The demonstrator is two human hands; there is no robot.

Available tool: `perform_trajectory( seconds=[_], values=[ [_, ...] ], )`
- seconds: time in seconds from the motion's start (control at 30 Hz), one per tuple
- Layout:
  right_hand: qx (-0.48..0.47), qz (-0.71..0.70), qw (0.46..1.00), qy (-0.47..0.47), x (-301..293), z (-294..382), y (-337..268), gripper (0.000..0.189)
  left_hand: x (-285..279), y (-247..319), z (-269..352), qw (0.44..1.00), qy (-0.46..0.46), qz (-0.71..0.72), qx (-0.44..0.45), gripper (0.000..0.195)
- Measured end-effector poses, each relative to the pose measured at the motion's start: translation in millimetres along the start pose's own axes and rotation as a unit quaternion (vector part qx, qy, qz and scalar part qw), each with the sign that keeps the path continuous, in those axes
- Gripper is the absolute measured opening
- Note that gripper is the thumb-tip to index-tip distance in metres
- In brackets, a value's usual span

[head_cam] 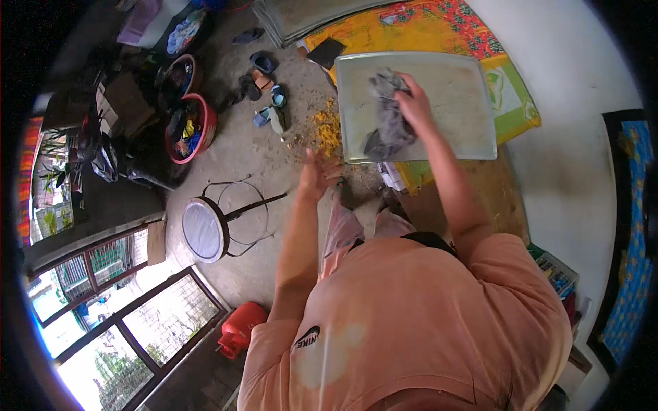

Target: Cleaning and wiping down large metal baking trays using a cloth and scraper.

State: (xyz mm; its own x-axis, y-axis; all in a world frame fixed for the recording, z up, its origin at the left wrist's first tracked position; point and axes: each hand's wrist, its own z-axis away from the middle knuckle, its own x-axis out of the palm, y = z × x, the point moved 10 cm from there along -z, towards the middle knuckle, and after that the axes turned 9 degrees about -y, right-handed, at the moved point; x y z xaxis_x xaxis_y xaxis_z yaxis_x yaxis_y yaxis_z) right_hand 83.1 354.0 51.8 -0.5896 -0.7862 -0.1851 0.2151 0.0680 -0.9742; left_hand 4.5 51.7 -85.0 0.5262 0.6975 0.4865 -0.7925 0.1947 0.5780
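Note:
My right hand (pixel 415 105) grips a crumpled grey cloth (pixel 393 115), which hangs down over a large rectangular tray or panel (pixel 457 108) with a pale, raised-looking rim. The panel lies on a table with yellow, red and green printed covers (pixel 432 28). To the left of the panel, my left hand (pixel 317 177) is held in the air above the floor, fingers spread, with nothing in it. It is slightly blurred. Beyond it, a heap of yellow scraps (pixel 327 128) lies on the floor beside the panel's left edge.
Several shoes and slippers (pixel 264 85) lie on the concrete floor. A round stool (pixel 204 229) rests on its side at left, with a red basket of clothes (pixel 205 128) beyond it. A red gas cylinder (pixel 244 326) stands by the window. More stacked panels (pixel 313 15) are at the top.

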Motion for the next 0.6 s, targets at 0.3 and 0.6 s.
perform_trajectory(
  seconds=[0.3, 0.6],
  values=[
    [0.027, 0.490, 0.869, -0.063, 135.1, 93.1, 70.9, 0.047, 29.4, -22.8, -12.6, 0.994, -0.051, 0.045, -0.089, 0.095],
    [0.080, 0.057, 0.974, -0.203, 185.9, 67.2, -10.1, 0.054, 11.4, 72.5, -11.0, 0.991, -0.047, 0.083, 0.098, 0.077]
  ],
)
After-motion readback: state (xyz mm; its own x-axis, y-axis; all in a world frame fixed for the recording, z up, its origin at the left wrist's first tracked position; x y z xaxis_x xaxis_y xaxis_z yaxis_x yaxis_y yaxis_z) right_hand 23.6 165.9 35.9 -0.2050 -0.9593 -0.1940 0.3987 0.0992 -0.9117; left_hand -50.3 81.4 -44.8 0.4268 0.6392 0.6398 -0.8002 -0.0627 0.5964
